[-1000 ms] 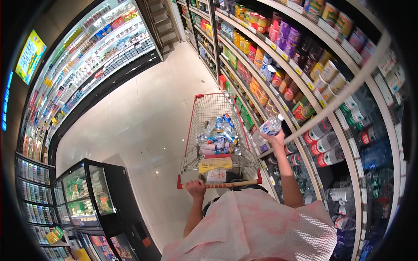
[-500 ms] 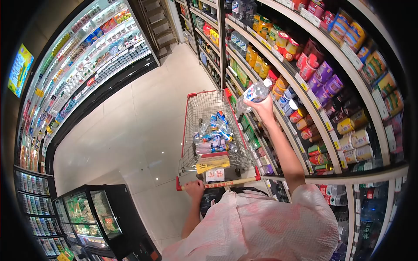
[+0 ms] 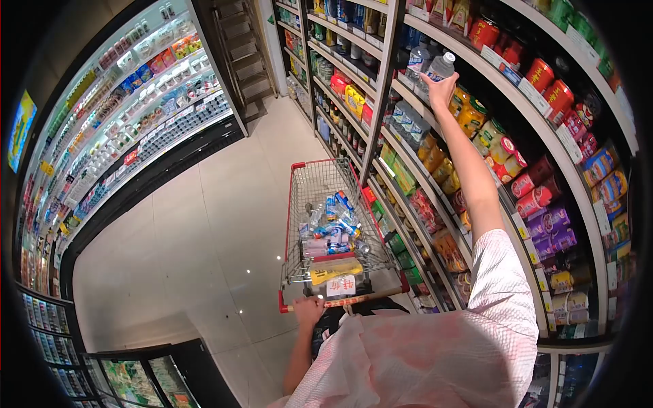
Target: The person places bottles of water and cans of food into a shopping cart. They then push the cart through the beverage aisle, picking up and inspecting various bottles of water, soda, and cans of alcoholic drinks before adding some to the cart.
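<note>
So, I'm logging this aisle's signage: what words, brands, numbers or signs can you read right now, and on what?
"特价": white sign by the cart handle.
"王": red cans on the right-hand shelves; the other characters are unclear.
Too small or blurred: cart handle lettering, yellow card, bottle in the right hand, price tags, lit sign at far left, other packaging.

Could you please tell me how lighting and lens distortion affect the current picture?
Head view: strong wide-angle distortion bows the right-hand shelves, with black vignetting at the corners; the upright cooler is brightly lit; small glare spots dot the pale floor; the bottle in the right hand is discernible, its label too small to read.
</note>
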Demonstrator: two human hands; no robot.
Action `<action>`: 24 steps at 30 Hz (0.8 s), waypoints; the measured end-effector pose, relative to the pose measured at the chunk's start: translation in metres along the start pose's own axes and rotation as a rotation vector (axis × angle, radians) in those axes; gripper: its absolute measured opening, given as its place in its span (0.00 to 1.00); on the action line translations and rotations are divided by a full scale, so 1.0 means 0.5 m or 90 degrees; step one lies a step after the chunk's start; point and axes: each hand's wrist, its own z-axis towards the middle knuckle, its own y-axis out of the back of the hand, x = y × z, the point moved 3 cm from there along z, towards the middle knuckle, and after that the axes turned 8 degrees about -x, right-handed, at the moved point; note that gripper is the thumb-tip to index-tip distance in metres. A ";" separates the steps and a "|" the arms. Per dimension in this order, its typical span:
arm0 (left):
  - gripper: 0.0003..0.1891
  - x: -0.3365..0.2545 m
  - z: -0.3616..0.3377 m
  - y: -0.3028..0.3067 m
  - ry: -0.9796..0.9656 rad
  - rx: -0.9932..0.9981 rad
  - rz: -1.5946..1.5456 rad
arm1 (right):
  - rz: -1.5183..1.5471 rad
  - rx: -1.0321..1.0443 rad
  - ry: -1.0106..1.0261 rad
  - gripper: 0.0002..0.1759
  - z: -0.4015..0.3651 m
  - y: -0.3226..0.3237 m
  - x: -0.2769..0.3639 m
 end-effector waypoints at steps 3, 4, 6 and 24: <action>0.19 0.024 0.086 0.008 -0.001 0.054 0.015 | -0.171 -0.021 -0.034 0.55 0.045 -0.091 -0.044; 0.20 0.032 0.121 0.011 -0.003 0.065 0.022 | -0.219 -0.014 -0.052 0.55 0.060 -0.117 -0.057; 0.20 0.039 0.184 0.011 -0.006 0.057 0.021 | -0.273 0.009 -0.078 0.56 0.078 -0.177 -0.108; 0.28 0.098 0.589 0.017 0.044 0.360 -0.115 | -0.262 0.073 0.104 0.40 0.029 -0.167 -0.165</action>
